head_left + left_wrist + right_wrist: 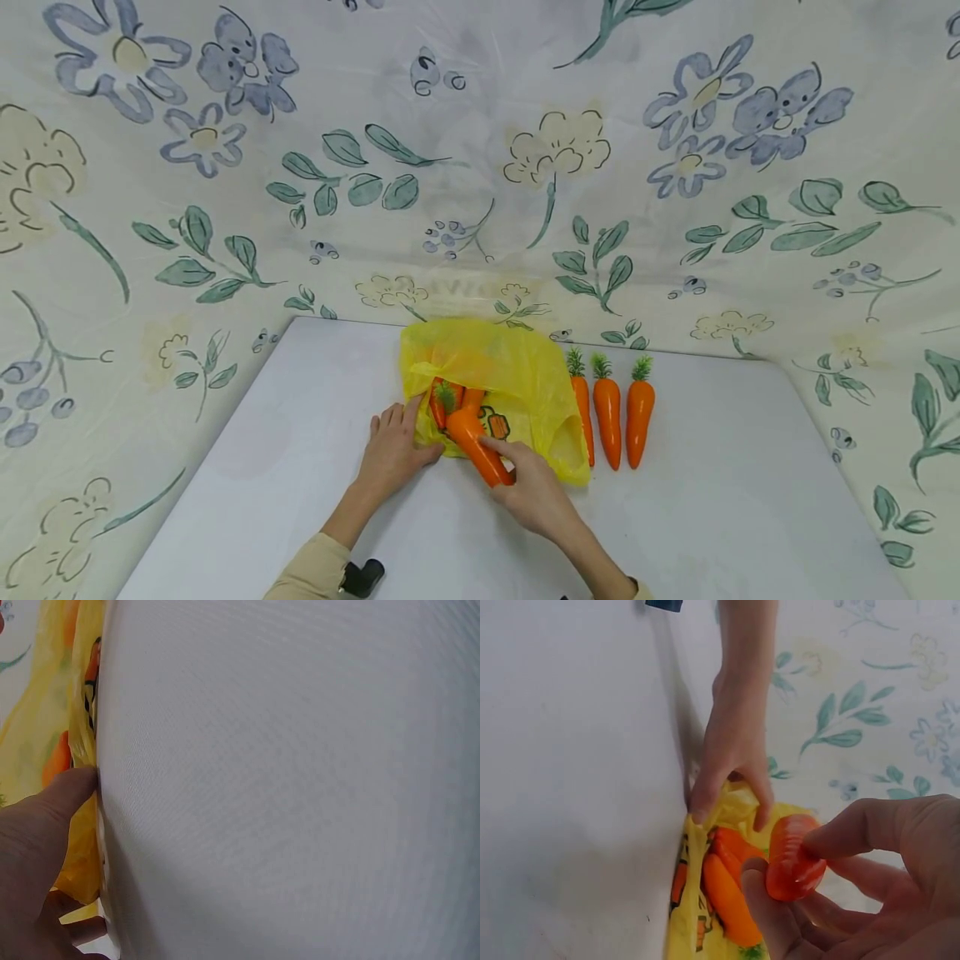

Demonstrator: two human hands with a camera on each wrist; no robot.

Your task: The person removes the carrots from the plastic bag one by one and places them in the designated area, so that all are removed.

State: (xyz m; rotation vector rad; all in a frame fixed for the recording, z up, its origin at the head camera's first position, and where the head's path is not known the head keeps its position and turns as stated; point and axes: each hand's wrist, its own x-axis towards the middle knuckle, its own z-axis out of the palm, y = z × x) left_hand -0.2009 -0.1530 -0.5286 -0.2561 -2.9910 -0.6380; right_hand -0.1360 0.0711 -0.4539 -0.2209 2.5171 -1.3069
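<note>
A crinkled yellow plastic bag (517, 354) with a printed carrot picture lies on its side on the white table. My left hand (393, 446) grips its left edge, thumb low and fingers higher up, with yellow film between them in the left wrist view. At the bag's mouth, my right hand (532, 492) pinches an orange toy carrot (480, 450) between thumb and fingers. Its rounded end (787, 870) faces the right wrist camera, and its leafy top is hidden. Inside the bag are more carrots (731, 900), one showing a green tuft (447, 394).
Three orange carrots with green tops lie in a row right of the bag: the nearest carrot (582, 408) partly behind its edge, then a middle carrot (607, 417) and an outer carrot (641, 417). A flowered cloth (480, 217) rises behind the white table (720, 467).
</note>
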